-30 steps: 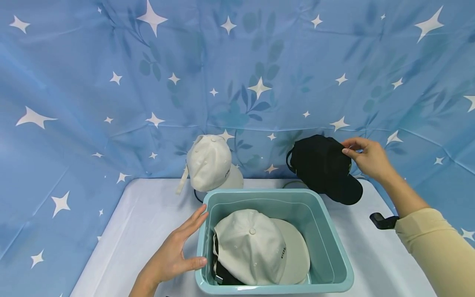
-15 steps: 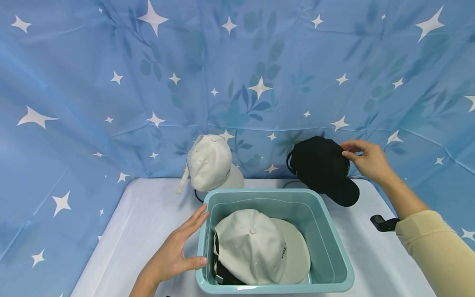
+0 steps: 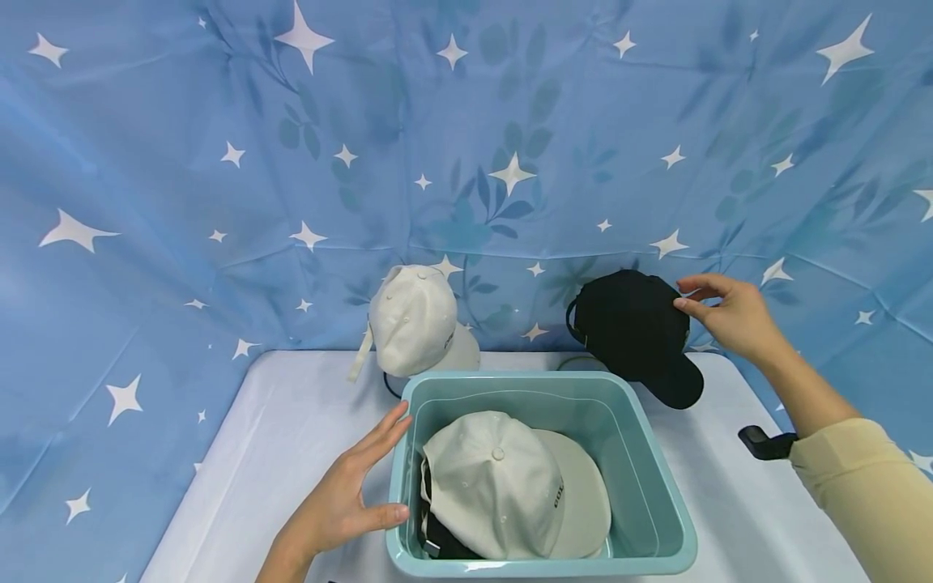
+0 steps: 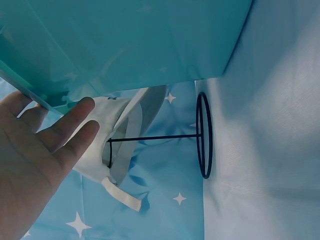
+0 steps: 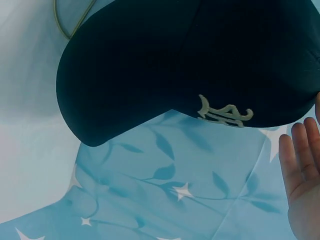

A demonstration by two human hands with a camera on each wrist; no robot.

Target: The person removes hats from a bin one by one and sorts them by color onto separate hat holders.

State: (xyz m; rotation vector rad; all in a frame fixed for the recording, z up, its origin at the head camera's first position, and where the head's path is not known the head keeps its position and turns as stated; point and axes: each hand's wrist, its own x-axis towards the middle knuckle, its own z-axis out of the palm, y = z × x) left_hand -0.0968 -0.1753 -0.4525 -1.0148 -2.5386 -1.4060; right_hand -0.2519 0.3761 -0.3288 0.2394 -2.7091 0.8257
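Two hands in view. Left hand (image 3: 335, 495): fingers spread and uncurled, at the teal bin (image 3: 543, 567)'s left rim. Right hand (image 3: 732, 316): thumb and forefinger parted, other fingers extended, beside the black cap (image 3: 630, 328); contact hard to confirm. Black cap is behind bin's right corner, brim down. Pale cap (image 3: 503, 486) inside bin, over a dark item (image 3: 449, 542). White cap (image 3: 411, 320) on wire stand (image 4: 155, 137), behind left corner.
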